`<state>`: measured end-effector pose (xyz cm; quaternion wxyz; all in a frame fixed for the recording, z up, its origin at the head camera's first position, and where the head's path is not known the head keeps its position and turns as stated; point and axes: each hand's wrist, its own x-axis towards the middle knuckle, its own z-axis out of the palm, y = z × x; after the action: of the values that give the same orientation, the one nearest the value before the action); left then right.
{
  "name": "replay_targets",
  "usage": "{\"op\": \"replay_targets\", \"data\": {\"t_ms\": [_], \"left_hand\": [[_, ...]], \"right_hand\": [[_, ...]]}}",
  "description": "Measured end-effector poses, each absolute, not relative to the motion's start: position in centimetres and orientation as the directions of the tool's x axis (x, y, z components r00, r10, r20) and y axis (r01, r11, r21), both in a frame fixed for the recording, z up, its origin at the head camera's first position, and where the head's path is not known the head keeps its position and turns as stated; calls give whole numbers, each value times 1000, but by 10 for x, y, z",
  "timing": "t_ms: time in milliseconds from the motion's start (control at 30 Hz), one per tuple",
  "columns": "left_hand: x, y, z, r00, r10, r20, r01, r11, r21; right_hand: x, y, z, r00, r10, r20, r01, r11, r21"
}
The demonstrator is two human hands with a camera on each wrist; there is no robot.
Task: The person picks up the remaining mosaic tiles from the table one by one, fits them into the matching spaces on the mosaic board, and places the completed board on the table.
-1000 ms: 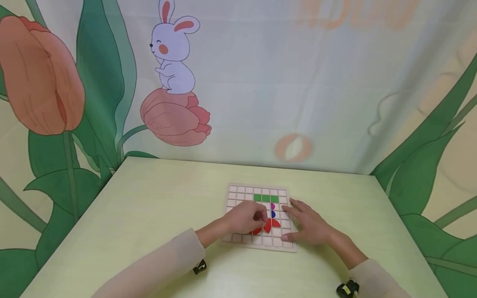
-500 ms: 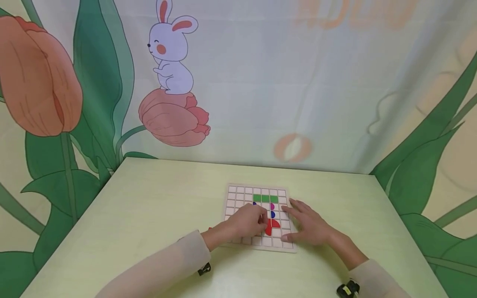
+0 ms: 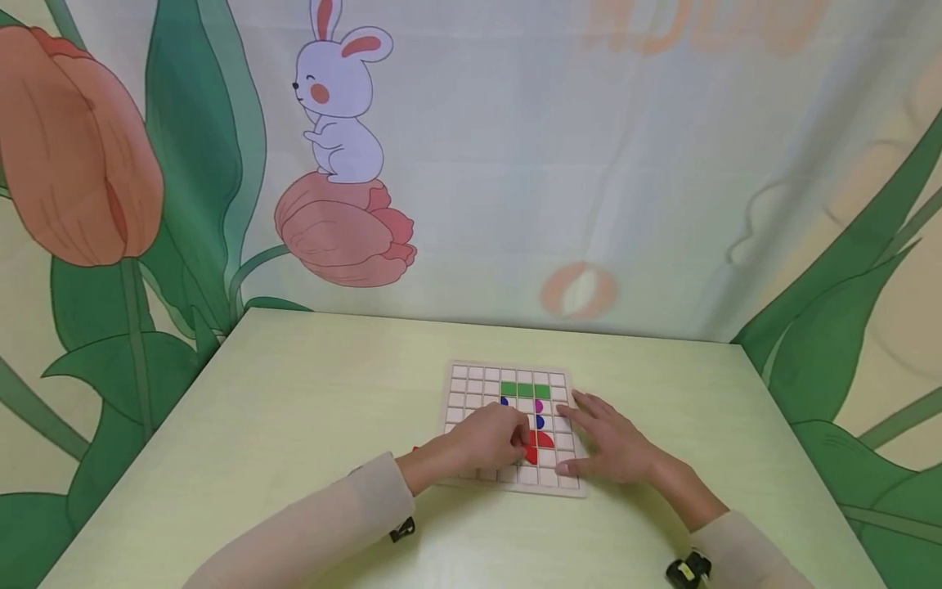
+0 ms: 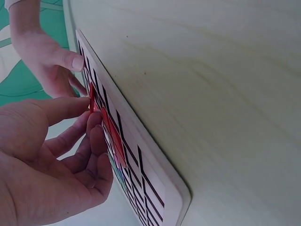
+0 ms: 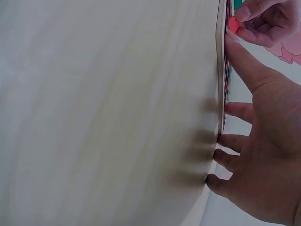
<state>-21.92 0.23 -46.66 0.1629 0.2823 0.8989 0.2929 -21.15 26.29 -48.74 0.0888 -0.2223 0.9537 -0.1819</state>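
A pale square board [image 3: 465, 386] with a grid of small cells lies on the table. In the left wrist view my left hand [image 4: 61, 155] pinches a thin red piece [image 4: 91, 98] between thumb and finger, on edge at the board's surface. Another red piece [image 4: 114, 136] lies on the grid beside it. My right hand [image 3: 616, 443] rests along the board's right edge, fingers spread. On the board, in the head view, are a row of green squares [image 3: 525, 390], a magenta half-round [image 3: 540, 406], a blue half-round [image 3: 540, 422] and a red rounded piece [image 3: 545, 440]. My left hand covers the board's middle.
A pale yellow-green table [image 3: 331, 384] surrounds the board. A bit of something red [image 3: 415, 448] shows behind my left wrist. At the table's far side hangs a curtain [image 3: 500, 164] printed with a rabbit and tulips.
My left hand has shifted slightly right, uncovering a blue piece near the green row. A red piece by its fingertips has turned a little. My right hand stays put.
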Motion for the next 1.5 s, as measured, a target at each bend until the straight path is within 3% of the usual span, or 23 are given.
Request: {"op": "replay_targets", "data": {"t_ms": [500,867,1167,1500], "left_hand": [[-224,-7,-461,-775,623,-110,463,677,572],[-242,-65,-442,-709,697,-105,535,630,563],[-235,-110,-435,-762,613,-209,439,727,528],[-229,-138,-446,-760,619,-199,485,743,461]], "right_hand": [[-211,264,-487,-886,-457,-76,-395,831,-391],[-212,262,-486,-889,-450,-85,-387,838,-385],[-212,263,-487,-890,-447,-89,-384,841,-380],[-212,265,-490,-895,-435,-95,-372,847,-380]]}}
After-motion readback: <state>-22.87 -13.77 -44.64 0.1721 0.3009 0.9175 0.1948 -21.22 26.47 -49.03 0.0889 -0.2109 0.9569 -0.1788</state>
